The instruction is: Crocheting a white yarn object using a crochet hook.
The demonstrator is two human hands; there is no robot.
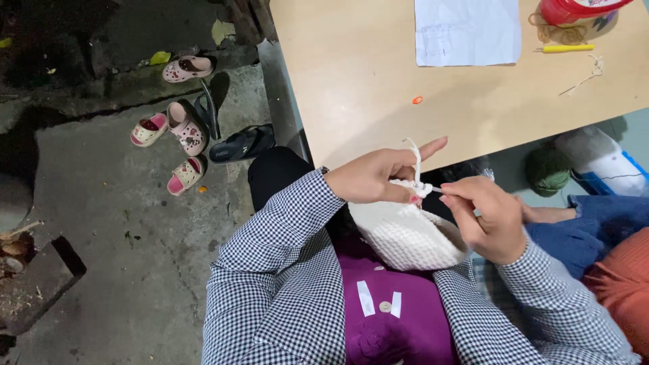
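While the tabletop (365,81) carries paper (466,30) and a yellow hook (564,48), the white crochet piece (405,236) sits on the lap, left hand (375,177) pinching its rim, right hand (490,220) closed on a hook, yarn (416,159) between them.

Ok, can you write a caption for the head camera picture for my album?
Two hands, left hand and right hand, work white yarn on a white crocheted piece beside a wooden table.

Tan table (365,88), white paper (468,30), yellow hook (564,48), orange marker (417,100)
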